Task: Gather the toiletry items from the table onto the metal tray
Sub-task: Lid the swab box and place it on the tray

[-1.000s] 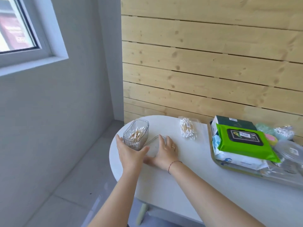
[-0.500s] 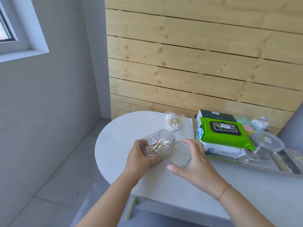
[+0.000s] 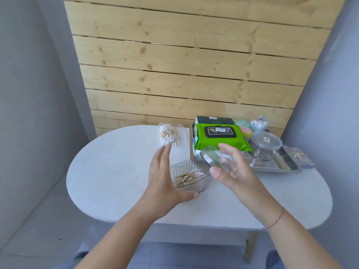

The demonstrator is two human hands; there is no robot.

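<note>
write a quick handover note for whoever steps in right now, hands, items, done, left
Right hand holds the clear lid above the table.
Left hand is open beside the clear swab box, thumb at its front; contact unclear.
On the metal tray: green wipes pack, round jar, smaller items behind.
Left: lid the box, move it and the bagged swabs onto the tray.

We are seeing both forearms running off the bottom edge. The right hand (image 3: 231,169) is covering part of the clear plastic lid (image 3: 213,158) it is gripping, and the lid's far outline is blurring into the green wipes pack (image 3: 219,138) behind it. The left hand (image 3: 165,179) is hiding the near left wall of the ribbed clear plastic box (image 3: 191,177). The wipes pack is concealing the silver metal tray's (image 3: 272,166) left part, and its label is reading too small.
</note>
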